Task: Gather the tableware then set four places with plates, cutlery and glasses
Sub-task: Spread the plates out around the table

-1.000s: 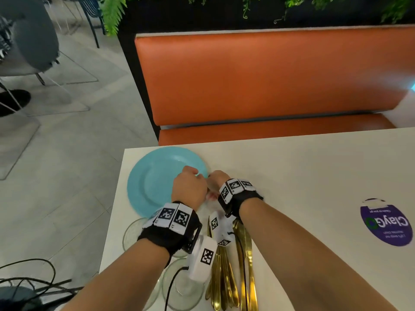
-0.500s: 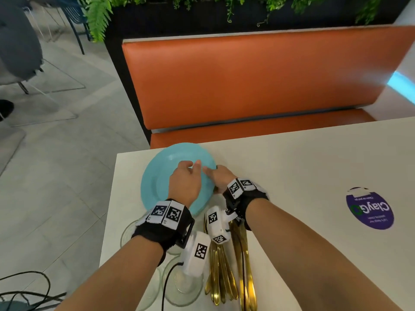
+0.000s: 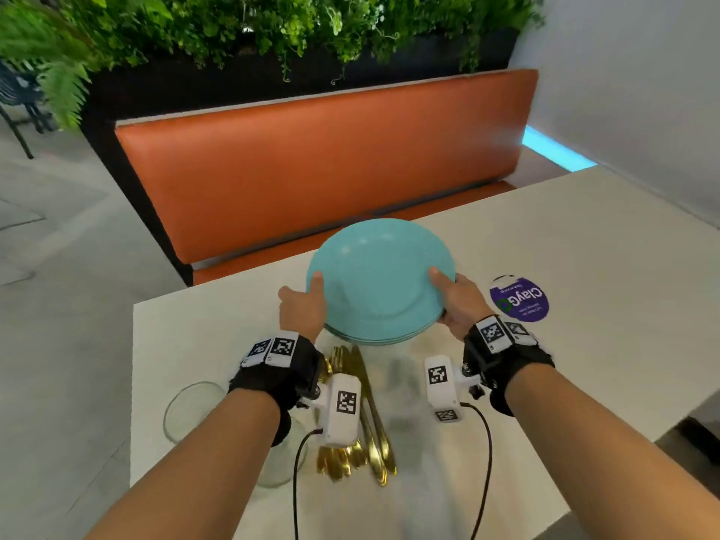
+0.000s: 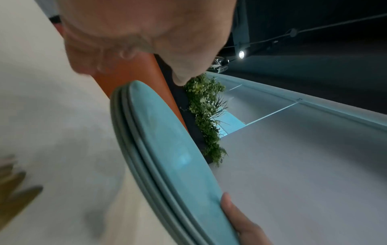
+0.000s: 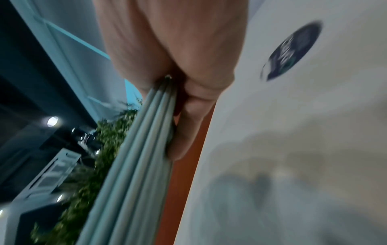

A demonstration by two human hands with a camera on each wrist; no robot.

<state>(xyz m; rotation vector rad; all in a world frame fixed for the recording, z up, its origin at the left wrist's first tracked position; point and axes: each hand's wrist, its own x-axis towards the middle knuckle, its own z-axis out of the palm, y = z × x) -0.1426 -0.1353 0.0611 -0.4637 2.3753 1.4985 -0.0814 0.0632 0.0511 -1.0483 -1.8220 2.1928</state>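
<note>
A stack of turquoise plates (image 3: 380, 278) hangs above the white table (image 3: 584, 344), tilted up toward me. My left hand (image 3: 302, 305) grips its left rim, thumb on top. My right hand (image 3: 457, 302) grips the right rim the same way. The left wrist view shows the stacked plate edges (image 4: 150, 157); in the right wrist view the plate rims (image 5: 146, 132) sit pinched between thumb and fingers. Gold cutlery (image 3: 362, 415) lies in a bundle on the table below my left wrist. Clear glasses (image 3: 193, 411) stand near the table's front left corner.
A purple round sticker (image 3: 520, 302) lies on the table just right of my right hand. An orange bench (image 3: 311, 169) runs along the far side, with a planter of greenery (image 3: 233, 29) behind it. A white wall (image 3: 643, 91) closes the right side.
The plates lay on the table's left end with both hands at their near rim; now both hands hold the stack by its sides, lifted and carried to the right.
</note>
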